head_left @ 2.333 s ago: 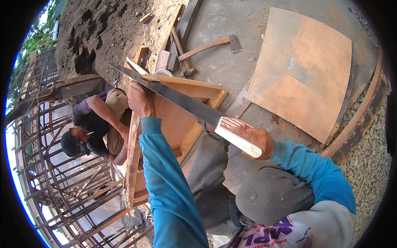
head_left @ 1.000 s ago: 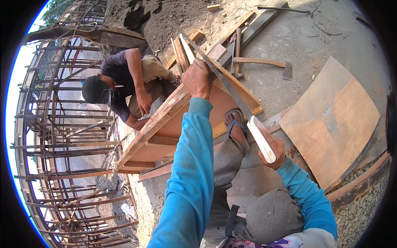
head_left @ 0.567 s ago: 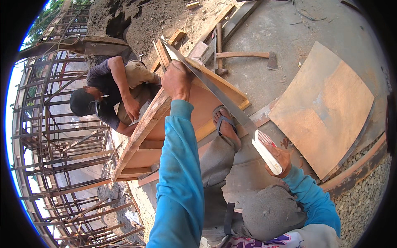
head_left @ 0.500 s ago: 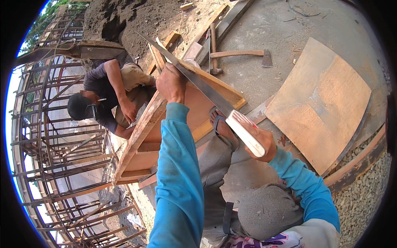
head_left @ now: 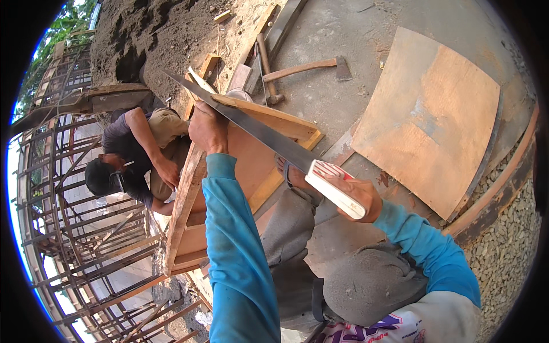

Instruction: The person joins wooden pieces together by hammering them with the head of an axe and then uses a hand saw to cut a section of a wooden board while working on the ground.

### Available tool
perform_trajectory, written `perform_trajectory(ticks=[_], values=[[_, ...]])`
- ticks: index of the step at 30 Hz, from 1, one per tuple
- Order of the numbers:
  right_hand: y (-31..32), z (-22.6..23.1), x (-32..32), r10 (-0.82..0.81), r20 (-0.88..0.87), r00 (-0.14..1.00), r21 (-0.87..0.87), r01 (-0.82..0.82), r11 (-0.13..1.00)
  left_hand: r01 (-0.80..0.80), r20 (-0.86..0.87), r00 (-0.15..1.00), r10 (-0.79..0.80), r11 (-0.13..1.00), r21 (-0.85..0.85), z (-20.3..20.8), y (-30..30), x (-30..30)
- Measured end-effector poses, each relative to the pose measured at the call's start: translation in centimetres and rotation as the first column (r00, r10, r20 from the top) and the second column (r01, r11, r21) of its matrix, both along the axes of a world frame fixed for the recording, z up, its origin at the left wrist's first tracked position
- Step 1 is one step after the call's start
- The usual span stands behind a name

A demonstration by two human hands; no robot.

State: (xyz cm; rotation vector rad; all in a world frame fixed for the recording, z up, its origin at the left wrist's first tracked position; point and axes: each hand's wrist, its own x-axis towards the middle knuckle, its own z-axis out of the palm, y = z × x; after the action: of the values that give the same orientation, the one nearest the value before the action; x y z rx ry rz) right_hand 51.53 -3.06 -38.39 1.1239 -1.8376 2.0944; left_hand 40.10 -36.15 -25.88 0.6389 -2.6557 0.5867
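Observation:
My right hand (head_left: 366,200) is closed around the white handle of a handsaw (head_left: 260,132). The long blade slants up and left, passing just beside my left hand (head_left: 208,127). That hand is closed on the upper corner of a wooden frame (head_left: 184,208), backed with a reddish-brown panel (head_left: 243,160). The blade lies across the frame's edge boards (head_left: 274,117) near this corner; its cutting edge against the wood is hard to make out. My sandalled foot (head_left: 294,174) rests close to the panel's lower right side.
A co-worker (head_left: 134,143) crouches beyond the frame, one hand near its edge. An axe (head_left: 309,68) and a hammer (head_left: 267,74) lie on the concrete. A plywood sheet (head_left: 429,120) lies at right, beside gravel (head_left: 503,263). Timber scaffolding (head_left: 74,228) stands at left.
The handsaw has drawn back a little toward my right side, its handle now farther from my left hand. My whole view has shifted slightly. Both hands keep their hold.

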Motion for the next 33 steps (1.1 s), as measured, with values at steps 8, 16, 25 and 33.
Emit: perform_trajectory(ticks=[8, 16, 25, 33], values=[[-9.8, 4.9, -6.7, 0.046, 0.131, 0.990, -0.019, -0.043, 0.999, 0.116, 0.019, 0.992, -0.121, 0.978, 0.171, 0.8, -1.6, -0.1], [0.3, -1.3, 0.7, 0.041, 0.008, 0.999, 0.036, -0.041, 0.998, 0.023, 0.010, 1.000, -0.023, 0.998, 0.054, 0.2, -0.7, -0.3], [-8.2, 3.4, -4.5, -0.010, 0.091, 0.996, -0.018, 0.012, 1.000, 0.153, -0.042, 0.988, -0.148, 0.974, 0.166, 0.2, -2.3, 0.2], [-5.0, 2.4, -2.8, -0.057, 0.035, 0.998, -0.025, 0.058, 0.998, 0.094, -0.092, 0.993, -0.078, 0.980, 0.178, 0.0, 1.2, 0.1]])
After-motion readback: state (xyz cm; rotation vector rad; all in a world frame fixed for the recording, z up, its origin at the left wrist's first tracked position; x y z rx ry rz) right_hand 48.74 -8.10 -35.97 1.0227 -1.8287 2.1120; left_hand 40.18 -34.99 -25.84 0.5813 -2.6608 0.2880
